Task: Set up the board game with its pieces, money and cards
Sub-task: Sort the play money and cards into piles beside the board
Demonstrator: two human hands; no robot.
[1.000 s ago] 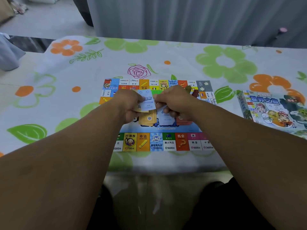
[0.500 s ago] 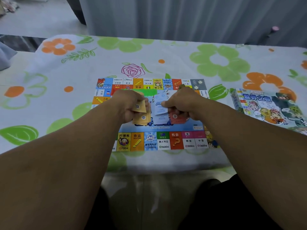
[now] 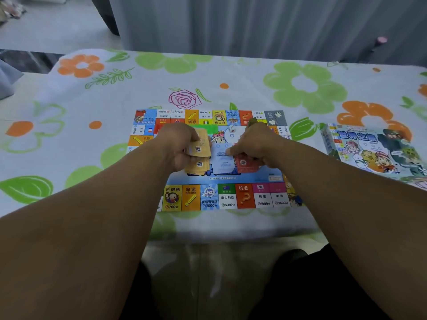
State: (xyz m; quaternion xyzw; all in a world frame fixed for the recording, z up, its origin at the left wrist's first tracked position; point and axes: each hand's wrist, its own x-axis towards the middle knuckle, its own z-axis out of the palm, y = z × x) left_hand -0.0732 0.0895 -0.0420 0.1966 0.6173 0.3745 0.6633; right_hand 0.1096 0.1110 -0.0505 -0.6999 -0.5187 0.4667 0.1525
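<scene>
A game board [image 3: 231,197] lies flat on a flowered tablecloth [image 3: 69,112], long axis running left to right, its near row readable to the wearer. Over its centre, the left hand [image 3: 178,146] grips yellow cards [image 3: 200,148]. The right hand [image 3: 256,144] pinches a pale blue note [image 3: 223,161]. The game box [image 3: 374,153] sits to the right.

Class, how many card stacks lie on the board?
3: a tan stack at left, below more tan cards held in the left hand; a pale blue stack in the centre; a red stack at right, partly under the right hand. More may be hidden.
</scene>
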